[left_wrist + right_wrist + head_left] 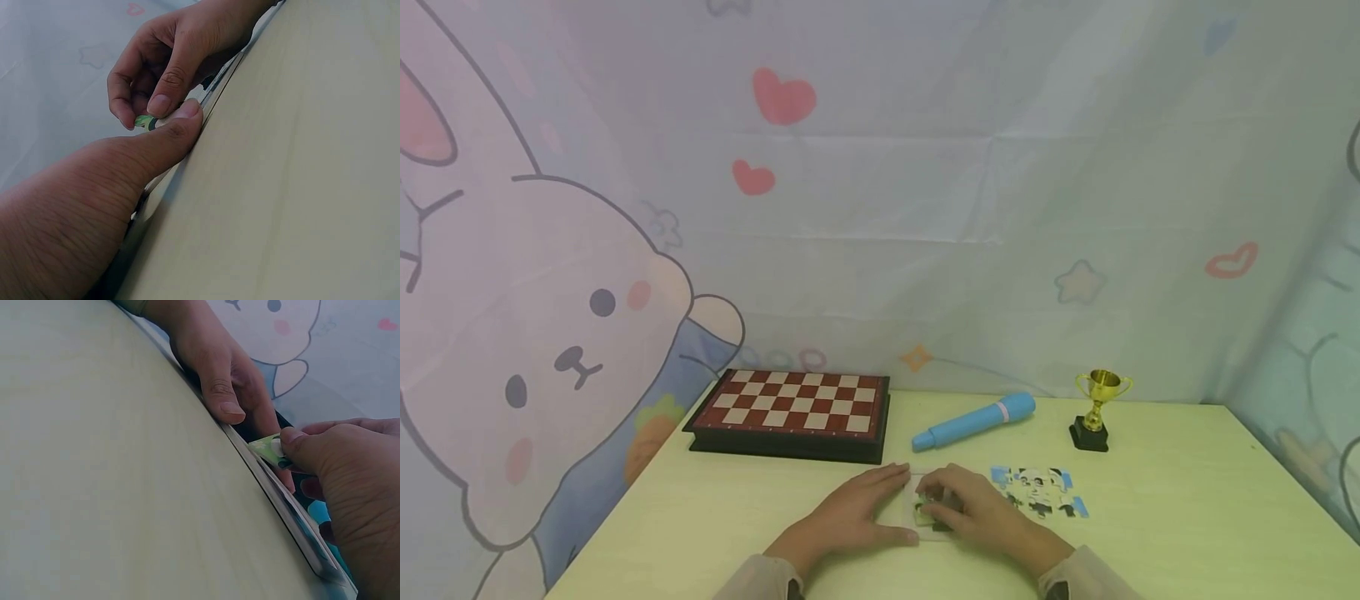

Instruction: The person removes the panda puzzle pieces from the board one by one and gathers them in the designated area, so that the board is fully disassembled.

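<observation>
My right hand (981,512) pinches a green jigsaw piece (267,450) between thumb and fingers, tilted over a pale flat puzzle tray (309,550). In the head view, part of the green picture shows under the curled fingers, and the hand covers much of the tray. My left hand (859,514) lies along the tray's left side, thumb and fingers spread, with the fingertips at its far corner and the thumb at the near edge. Right of the tray, several jigsaw pieces (1037,482) with a panda picture lie loosely grouped.
Behind the left hand sits a red-and-white chessboard box (797,404). A blue microphone-shaped tube (973,422) lies behind the tray. A gold trophy cup (1101,400) on a black base stands at the back right. A printed cloth (880,250) hangs behind the table.
</observation>
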Available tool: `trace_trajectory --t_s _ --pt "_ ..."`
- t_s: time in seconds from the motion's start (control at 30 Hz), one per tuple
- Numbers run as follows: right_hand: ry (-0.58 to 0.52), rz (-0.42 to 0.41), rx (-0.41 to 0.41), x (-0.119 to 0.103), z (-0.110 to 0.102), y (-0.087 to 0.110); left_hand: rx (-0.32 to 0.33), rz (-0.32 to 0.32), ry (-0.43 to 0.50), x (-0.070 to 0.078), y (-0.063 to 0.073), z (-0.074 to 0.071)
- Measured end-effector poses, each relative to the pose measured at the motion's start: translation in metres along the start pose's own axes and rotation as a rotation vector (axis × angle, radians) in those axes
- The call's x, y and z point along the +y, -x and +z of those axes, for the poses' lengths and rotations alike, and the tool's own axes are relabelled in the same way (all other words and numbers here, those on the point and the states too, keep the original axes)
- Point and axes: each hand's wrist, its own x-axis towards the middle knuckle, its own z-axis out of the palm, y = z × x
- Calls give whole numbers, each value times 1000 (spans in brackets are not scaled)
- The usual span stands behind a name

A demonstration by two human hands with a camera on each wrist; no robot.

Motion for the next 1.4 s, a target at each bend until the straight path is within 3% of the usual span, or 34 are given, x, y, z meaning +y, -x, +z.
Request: trace_trajectory --t_s 0.47,0.77,1.0,1.4 --pt "16 18 72 9 -11 19 10 13 -25 2 0 3" --pt "5 75 100 12 -33 40 11 2 -23 3 0 1" --pt "22 35 131 17 -52 60 14 14 -22 3 0 0" --pt "32 49 86 17 -69 88 14 11 -17 3 1 -1"
